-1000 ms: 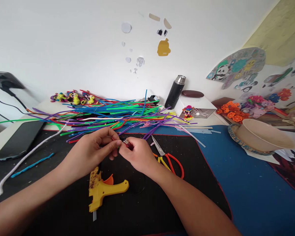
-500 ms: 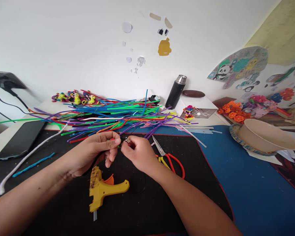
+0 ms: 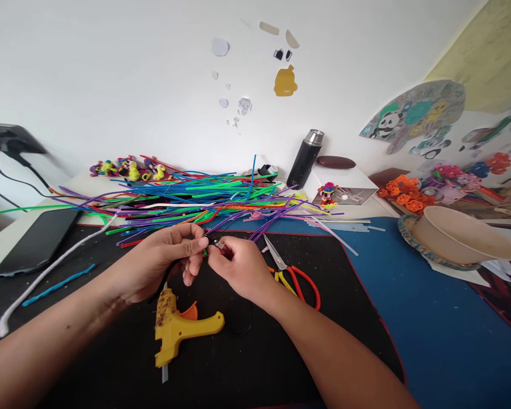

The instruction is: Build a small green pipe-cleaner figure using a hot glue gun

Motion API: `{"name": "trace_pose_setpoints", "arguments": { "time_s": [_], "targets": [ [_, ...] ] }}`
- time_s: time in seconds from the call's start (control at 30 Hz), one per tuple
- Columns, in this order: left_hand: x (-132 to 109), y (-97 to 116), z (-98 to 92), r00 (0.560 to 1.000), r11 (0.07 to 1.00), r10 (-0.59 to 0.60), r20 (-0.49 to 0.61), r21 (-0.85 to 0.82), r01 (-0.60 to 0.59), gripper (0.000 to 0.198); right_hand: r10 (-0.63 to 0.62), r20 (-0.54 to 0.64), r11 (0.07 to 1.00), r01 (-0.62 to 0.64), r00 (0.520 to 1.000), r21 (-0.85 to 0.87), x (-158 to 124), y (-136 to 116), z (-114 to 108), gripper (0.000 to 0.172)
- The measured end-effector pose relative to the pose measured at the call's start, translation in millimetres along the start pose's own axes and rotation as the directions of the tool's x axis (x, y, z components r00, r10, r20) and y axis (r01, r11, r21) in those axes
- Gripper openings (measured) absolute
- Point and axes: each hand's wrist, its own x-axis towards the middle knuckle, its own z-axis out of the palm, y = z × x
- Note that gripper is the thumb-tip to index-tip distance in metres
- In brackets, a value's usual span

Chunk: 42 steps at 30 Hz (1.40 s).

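My left hand (image 3: 176, 255) is closed, thumb and forefinger pinching a black pipe cleaner (image 3: 165, 277) that runs down across the palm. Close beside it, my right hand (image 3: 241, 266) is wrapped around a small dark red thing with a shiny metal end (image 3: 220, 245); most of it is hidden in the fingers. The metal end points at the black tip between the hands, and whether they touch is too small to tell. Below the left hand lies a yellow glue gun (image 3: 183, 329) with an orange trigger. Scissors (image 3: 292, 275) with red and yellow handles lie right of my right hand.
A heap of coloured pipe cleaners (image 3: 187, 196) lies along the back. A phone (image 3: 38, 241), a white pipe cleaner (image 3: 46, 272) and a twisted blue piece (image 3: 58, 285) are at left. A black flask (image 3: 305, 159), a small figure (image 3: 327, 195) and a beige bowl (image 3: 464, 233) stand at right.
Both hands stay close together with only slight shifts. The left fingers have moved up a little, and the right hand has turned slightly, drawing a little to the left.
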Motion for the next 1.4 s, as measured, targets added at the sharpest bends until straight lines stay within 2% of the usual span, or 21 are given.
{"name": "trace_pose_setpoints", "arguments": {
  "time_s": [0.43,0.6,0.83,0.97,1.07,1.23,1.4],
  "targets": [
    [1,4,3.2,1.0,0.999,0.021,-0.003,0.04,-0.021,0.053,0.014,0.014,1.0,-0.015,1.0,0.007,-1,-2,0,0.04],
    [0,4,1.7,0.995,0.973,0.103,0.02,0.204,-0.105,0.054,0.029,0.029,1.0,-0.029,0.999,-0.006,-2,-5,-2,0.041],
    [-8,0,2.2,0.957,0.817,0.289,-0.039,0.531,-0.225,0.043,0.04,0.06,0.999,-0.039,0.997,-0.015,-2,-3,-1,0.037],
    [-10,1,5.0,0.925,0.687,0.374,-0.065,0.69,-0.229,0.039,0.029,0.049,0.999,-0.028,0.998,-0.02,-1,-2,0,0.039],
    [-11,3,6.2,0.916,0.628,0.394,-0.08,0.751,-0.204,0.037,0.032,0.054,0.999,-0.031,0.998,-0.02,-2,-2,0,0.039],
    [-12,4,4.6,0.915,0.623,0.395,-0.077,0.755,-0.205,0.035,0.038,0.061,0.999,-0.036,0.997,-0.041,-2,-3,0,0.039],
    [-12,5,3.9,0.93,0.669,0.362,-0.057,0.711,-0.217,0.041,0.036,0.078,0.998,-0.031,0.996,-0.056,-2,-4,0,0.039]
  ]
}}
